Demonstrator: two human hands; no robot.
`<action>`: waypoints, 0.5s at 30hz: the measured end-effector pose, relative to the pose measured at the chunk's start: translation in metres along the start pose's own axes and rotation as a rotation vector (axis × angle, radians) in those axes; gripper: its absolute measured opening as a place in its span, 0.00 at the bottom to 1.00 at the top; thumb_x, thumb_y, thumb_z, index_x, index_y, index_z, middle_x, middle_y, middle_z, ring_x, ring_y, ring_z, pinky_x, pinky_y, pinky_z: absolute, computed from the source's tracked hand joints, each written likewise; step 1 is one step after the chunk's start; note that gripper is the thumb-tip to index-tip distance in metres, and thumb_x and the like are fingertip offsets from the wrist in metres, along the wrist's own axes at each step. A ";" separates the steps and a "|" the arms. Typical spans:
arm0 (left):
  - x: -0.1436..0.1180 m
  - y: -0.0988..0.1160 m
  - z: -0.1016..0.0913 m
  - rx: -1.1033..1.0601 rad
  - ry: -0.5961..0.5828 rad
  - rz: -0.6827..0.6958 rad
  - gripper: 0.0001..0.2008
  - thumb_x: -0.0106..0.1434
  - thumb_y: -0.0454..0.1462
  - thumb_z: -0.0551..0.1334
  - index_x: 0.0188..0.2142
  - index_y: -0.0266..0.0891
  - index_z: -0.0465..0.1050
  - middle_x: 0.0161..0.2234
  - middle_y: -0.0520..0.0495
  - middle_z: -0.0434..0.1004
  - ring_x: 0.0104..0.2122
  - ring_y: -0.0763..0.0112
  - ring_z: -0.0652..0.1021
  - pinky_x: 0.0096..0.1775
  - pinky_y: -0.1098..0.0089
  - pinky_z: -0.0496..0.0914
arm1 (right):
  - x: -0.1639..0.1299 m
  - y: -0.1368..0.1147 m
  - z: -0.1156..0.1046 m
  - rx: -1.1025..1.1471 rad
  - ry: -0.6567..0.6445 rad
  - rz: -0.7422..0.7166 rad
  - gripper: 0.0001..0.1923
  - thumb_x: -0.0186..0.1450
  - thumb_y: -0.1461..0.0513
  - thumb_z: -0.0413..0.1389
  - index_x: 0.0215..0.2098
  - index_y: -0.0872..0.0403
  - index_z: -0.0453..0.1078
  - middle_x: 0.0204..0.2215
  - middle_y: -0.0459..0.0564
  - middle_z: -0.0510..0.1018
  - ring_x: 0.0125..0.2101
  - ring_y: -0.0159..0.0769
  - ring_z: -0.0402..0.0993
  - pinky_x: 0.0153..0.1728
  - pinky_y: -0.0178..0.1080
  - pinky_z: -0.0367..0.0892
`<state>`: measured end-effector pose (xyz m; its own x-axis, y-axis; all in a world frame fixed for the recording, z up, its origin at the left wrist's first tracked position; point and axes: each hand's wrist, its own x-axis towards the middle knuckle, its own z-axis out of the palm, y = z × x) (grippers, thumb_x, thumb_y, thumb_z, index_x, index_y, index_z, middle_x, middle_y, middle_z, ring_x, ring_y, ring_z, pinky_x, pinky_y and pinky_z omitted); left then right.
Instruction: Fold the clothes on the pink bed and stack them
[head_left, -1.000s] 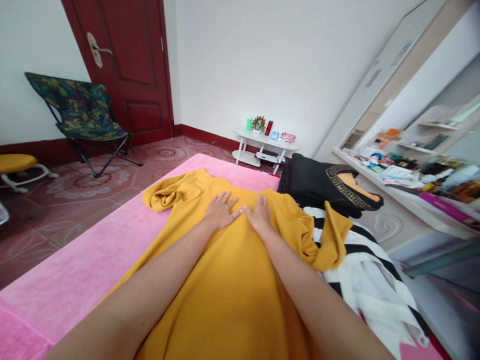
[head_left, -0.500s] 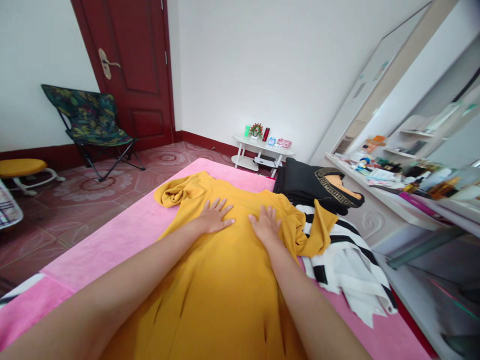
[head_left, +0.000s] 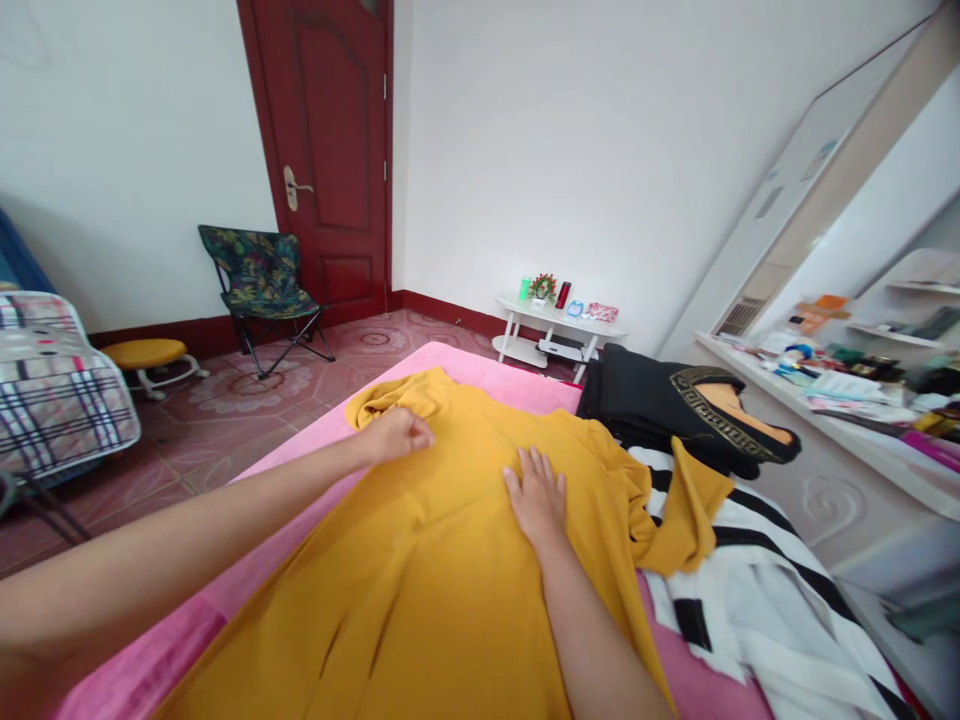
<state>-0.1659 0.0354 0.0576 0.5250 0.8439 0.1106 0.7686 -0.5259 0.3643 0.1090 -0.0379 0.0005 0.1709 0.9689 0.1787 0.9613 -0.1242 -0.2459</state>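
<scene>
A mustard yellow garment (head_left: 450, 560) lies spread on a pink bed cover (head_left: 300, 470). My right hand (head_left: 536, 495) rests flat on the cloth near its middle, fingers apart. My left hand (head_left: 397, 435) is curled at the garment's upper left, by the bunched sleeve (head_left: 390, 400), and looks pinched on the fabric there. The garment's right sleeve (head_left: 686, 510) drapes over a black and white striped cloth (head_left: 757, 590).
A black garment with gold trim (head_left: 675, 405) lies beyond the striped cloth. A cluttered counter (head_left: 825, 400) runs along the right. A small white table (head_left: 559, 325), a folding chair (head_left: 262, 290), a yellow stool (head_left: 146, 355) and a plaid blanket (head_left: 52, 390) stand on the tiled floor.
My left hand slid left and up from the middle of the garment to the bunched sleeve and curled. My right hand stayed flat. The view pulled back and turned left.
</scene>
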 end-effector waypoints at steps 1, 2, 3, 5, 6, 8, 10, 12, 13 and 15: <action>0.006 -0.012 -0.011 0.043 0.097 -0.074 0.16 0.62 0.44 0.55 0.42 0.41 0.76 0.45 0.46 0.76 0.45 0.60 0.75 0.46 0.69 0.67 | 0.000 0.000 0.000 0.007 0.003 0.001 0.30 0.67 0.51 0.39 0.64 0.52 0.52 0.65 0.50 0.51 0.64 0.43 0.43 0.60 0.54 0.40; 0.012 -0.024 -0.020 0.098 0.190 -0.146 0.17 0.62 0.44 0.55 0.45 0.40 0.75 0.46 0.45 0.75 0.48 0.58 0.73 0.47 0.67 0.66 | 0.000 0.000 0.000 0.012 0.006 0.003 0.29 0.67 0.51 0.39 0.64 0.53 0.52 0.65 0.50 0.52 0.64 0.43 0.43 0.60 0.54 0.40; 0.017 -0.036 -0.028 0.149 0.266 -0.233 0.18 0.60 0.44 0.57 0.47 0.42 0.73 0.49 0.44 0.73 0.50 0.57 0.71 0.47 0.66 0.66 | 0.000 0.000 0.000 0.017 0.009 0.004 0.29 0.67 0.51 0.39 0.64 0.53 0.53 0.65 0.50 0.52 0.64 0.43 0.43 0.60 0.54 0.40; 0.026 -0.057 -0.036 0.208 0.342 -0.426 0.23 0.54 0.46 0.62 0.49 0.44 0.71 0.50 0.44 0.71 0.52 0.54 0.69 0.47 0.65 0.66 | 0.000 0.000 0.000 0.025 0.012 0.007 0.29 0.67 0.51 0.39 0.64 0.53 0.53 0.64 0.50 0.53 0.64 0.43 0.44 0.60 0.54 0.40; 0.029 -0.067 -0.036 0.204 0.334 -0.509 0.24 0.52 0.47 0.64 0.48 0.44 0.72 0.49 0.43 0.72 0.50 0.53 0.71 0.46 0.65 0.67 | 0.000 0.000 0.000 0.029 0.015 0.008 0.29 0.67 0.51 0.39 0.63 0.53 0.53 0.64 0.50 0.53 0.64 0.43 0.44 0.60 0.53 0.40; 0.036 -0.081 -0.031 0.147 0.287 -0.622 0.23 0.48 0.49 0.66 0.42 0.41 0.76 0.43 0.40 0.76 0.45 0.51 0.74 0.42 0.63 0.69 | 0.000 0.000 0.000 0.041 0.016 0.009 0.29 0.67 0.51 0.40 0.63 0.53 0.54 0.64 0.50 0.53 0.64 0.43 0.44 0.60 0.52 0.39; 0.042 -0.090 -0.023 0.094 0.283 -0.679 0.19 0.47 0.48 0.67 0.33 0.38 0.77 0.37 0.37 0.78 0.41 0.48 0.76 0.40 0.61 0.69 | 0.000 0.001 0.000 0.052 0.018 0.008 0.29 0.67 0.51 0.40 0.63 0.52 0.54 0.64 0.50 0.53 0.64 0.43 0.44 0.60 0.52 0.39; 0.047 -0.096 -0.016 0.026 0.319 -0.725 0.16 0.46 0.47 0.67 0.28 0.36 0.76 0.33 0.36 0.78 0.41 0.46 0.76 0.39 0.60 0.70 | 0.000 0.001 0.001 0.062 0.021 0.006 0.29 0.67 0.51 0.41 0.63 0.53 0.54 0.64 0.51 0.53 0.64 0.43 0.44 0.60 0.52 0.39; 0.049 -0.099 -0.014 -0.019 0.348 -0.744 0.14 0.46 0.46 0.67 0.27 0.36 0.76 0.32 0.36 0.77 0.41 0.46 0.76 0.39 0.60 0.69 | 0.000 0.001 0.001 0.067 0.025 0.005 0.29 0.67 0.51 0.41 0.63 0.53 0.55 0.64 0.51 0.53 0.64 0.43 0.44 0.60 0.53 0.39; 0.051 -0.105 -0.014 -0.132 0.426 -0.783 0.12 0.47 0.43 0.66 0.26 0.36 0.75 0.29 0.37 0.77 0.40 0.47 0.76 0.38 0.60 0.70 | 0.000 0.002 0.001 0.077 0.040 0.000 0.29 0.67 0.51 0.41 0.62 0.53 0.56 0.64 0.51 0.54 0.63 0.43 0.44 0.60 0.53 0.39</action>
<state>-0.2245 0.1349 0.0378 -0.3311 0.9372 0.1099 0.7871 0.2100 0.5800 0.1107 -0.0381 -0.0007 0.1809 0.9595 0.2158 0.9420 -0.1060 -0.3184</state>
